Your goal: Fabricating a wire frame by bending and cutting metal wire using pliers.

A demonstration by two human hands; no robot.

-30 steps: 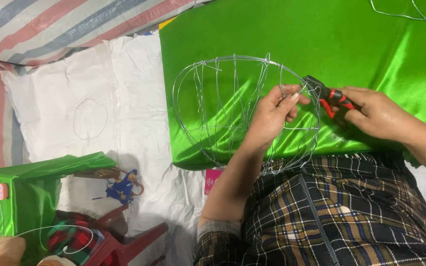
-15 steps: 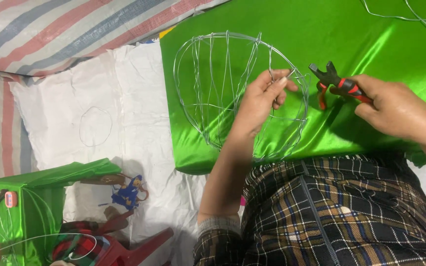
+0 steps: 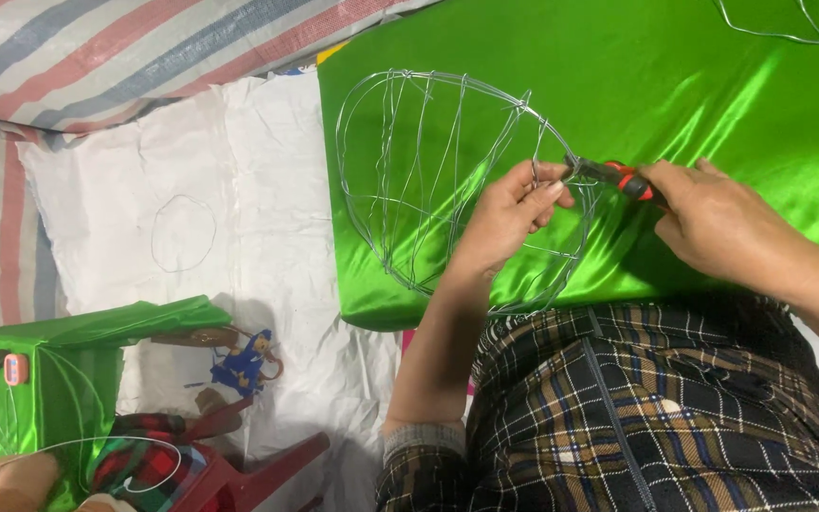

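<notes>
Centre of frame: left hand (image 3: 509,213) pinches the rim of a domed wire frame (image 3: 447,185) lying over green satin cloth (image 3: 713,95). Right hand (image 3: 713,223), grip clamped on red-handled pliers (image 3: 613,175), sets their tip to the rim.

The left hand (image 3: 509,213) sits at centre frame, fingers curled in a pinch, forearm running down to a cuffed sleeve. The right hand (image 3: 713,223) comes in from the right, apparently closed in a grip, palm hidden.
</notes>
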